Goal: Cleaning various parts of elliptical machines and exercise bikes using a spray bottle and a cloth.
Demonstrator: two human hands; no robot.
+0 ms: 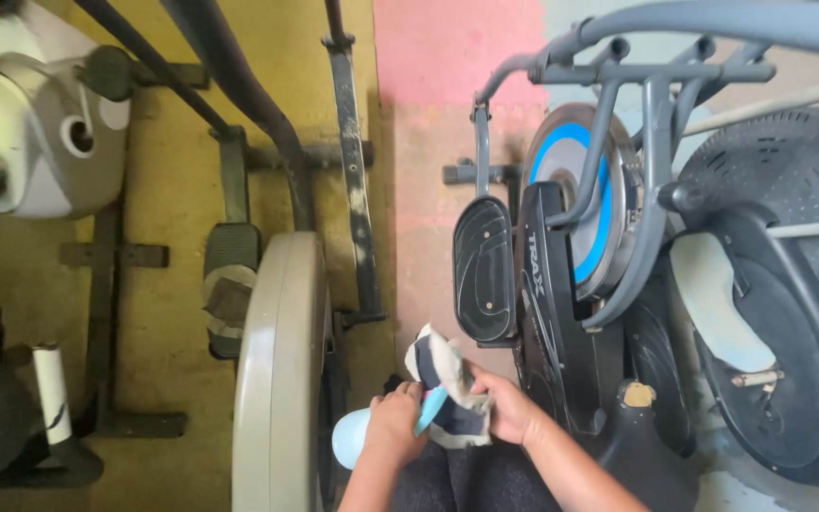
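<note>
Grey elliptical trainer (580, 275) stands right of rag (447, 384); beige flywheel (282, 370) left.

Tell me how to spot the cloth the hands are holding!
Find the black and blue exercise machine. Just below its black oval pedal, two hands meet at the picture's bottom. The cloth is the crumpled grey-and-dark rag there, held by the right hand beside a light blue bottle.

Soft, even daylight here, brighter on the right, dim shadow pooling at lower left; slight softness throughout, frames bowing toward the edges.
</note>
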